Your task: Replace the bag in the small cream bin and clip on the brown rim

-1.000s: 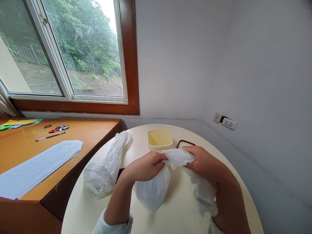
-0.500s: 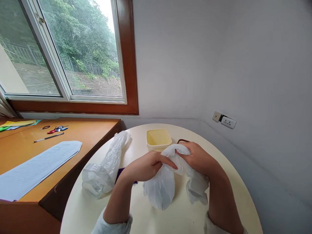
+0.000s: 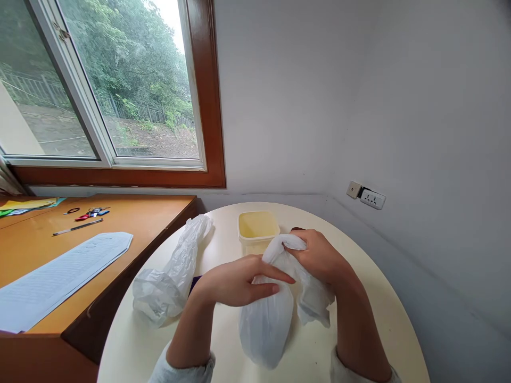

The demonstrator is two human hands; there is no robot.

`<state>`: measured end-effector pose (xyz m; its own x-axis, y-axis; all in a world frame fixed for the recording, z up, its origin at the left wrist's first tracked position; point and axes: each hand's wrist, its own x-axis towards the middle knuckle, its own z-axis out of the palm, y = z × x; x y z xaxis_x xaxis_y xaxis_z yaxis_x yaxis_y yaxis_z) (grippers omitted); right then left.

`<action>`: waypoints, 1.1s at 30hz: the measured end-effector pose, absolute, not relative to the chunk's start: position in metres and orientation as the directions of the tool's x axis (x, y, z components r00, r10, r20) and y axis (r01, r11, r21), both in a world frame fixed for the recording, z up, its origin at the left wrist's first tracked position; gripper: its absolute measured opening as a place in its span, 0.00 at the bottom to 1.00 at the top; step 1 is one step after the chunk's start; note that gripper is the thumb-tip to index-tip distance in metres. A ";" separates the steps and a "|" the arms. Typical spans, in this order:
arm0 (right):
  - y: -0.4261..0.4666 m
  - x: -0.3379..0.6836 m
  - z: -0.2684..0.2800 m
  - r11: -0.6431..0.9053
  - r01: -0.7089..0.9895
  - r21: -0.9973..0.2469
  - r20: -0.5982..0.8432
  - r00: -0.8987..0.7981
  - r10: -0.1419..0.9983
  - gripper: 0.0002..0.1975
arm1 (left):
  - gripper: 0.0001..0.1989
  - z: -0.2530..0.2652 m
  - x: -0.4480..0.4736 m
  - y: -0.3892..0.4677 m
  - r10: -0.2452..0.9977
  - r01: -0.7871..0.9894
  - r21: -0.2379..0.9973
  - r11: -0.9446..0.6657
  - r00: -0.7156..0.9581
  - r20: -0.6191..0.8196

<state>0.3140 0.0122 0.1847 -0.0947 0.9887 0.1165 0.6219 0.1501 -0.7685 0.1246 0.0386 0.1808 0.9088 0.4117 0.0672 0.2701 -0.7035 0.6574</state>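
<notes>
Over the round table, my right hand (image 3: 319,256) grips the gathered upper part of a white plastic bag (image 3: 266,325). One crumpled end hangs below that hand, and the rounded, puffed part droops to its left. My left hand (image 3: 245,282) lies against the near side of the bag, index finger and thumb stretched out and apart; its other fingers are mostly hidden. Behind the hands stands an uncovered pale yellow plastic box (image 3: 258,229). A second crumpled plastic bag (image 3: 171,282) rests left of my left hand. Something dark purple (image 3: 194,283) shows partly behind my left wrist.
The pale round table (image 3: 149,346) stands beside a wooden desk (image 3: 159,215). Papers (image 3: 67,276), a pen (image 3: 77,227) and keys (image 3: 96,213) lie on the desk. A brown object (image 3: 297,229) peeks out behind my right hand. A wall socket (image 3: 372,199) is at right.
My left thumb and index finger have spread apart, and that hand sits slightly lower. The bag's rounded part hangs lower and nearer. My right hand keeps its grip.
</notes>
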 end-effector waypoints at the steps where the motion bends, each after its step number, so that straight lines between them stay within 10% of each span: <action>1: 0.011 0.314 0.186 0.142 0.630 -0.763 0.117 -0.081 0.990 0.08 | 0.16 0.179 0.125 0.039 0.454 0.325 0.636 -0.700 0.890 0.046; 16: -0.009 0.310 0.197 0.152 0.760 -0.632 0.093 -0.121 0.988 0.09 | 0.17 0.170 0.131 0.039 0.717 0.637 0.479 -0.605 0.696 -0.020; 27: -0.017 0.302 0.182 0.311 0.666 -0.678 0.074 -0.358 0.931 0.08 | 0.16 0.167 0.134 0.045 0.655 0.358 0.707 -0.610 0.730 0.195; 33: -0.023 0.294 0.124 -0.013 0.428 -0.904 -0.138 -0.263 0.955 0.17 | 0.14 0.170 0.137 0.043 0.670 0.338 0.724 -0.601 0.707 0.226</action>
